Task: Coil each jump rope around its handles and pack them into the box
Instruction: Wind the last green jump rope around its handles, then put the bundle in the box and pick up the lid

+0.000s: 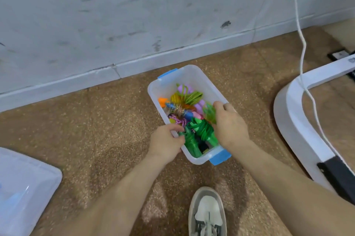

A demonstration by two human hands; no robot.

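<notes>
Head view: a clear plastic box (192, 74) with blue handles (220, 156) sat on the brown carpet (96, 120) at the centre of the frame, close to the scuffed pale wall (115, 15). It held several coiled ropes in mixed colours, among them a yellow-green rope (192, 96) toward its far end. A dark green jump rope (204, 130) lay wound round its handles at the near end. The left hand (166, 139) reached over the box's left rim, fingers curled onto the end of that dark green bundle. The right hand (228, 123) hung over the right rim, fingers bent down round some light green loops (210, 114) just beside the bundle. A grey shoe (207, 214) showed at the bottom edge, a plastic lid (25, 187) at lower left, and a white cable (303, 53) trailed down at the right.
</notes>
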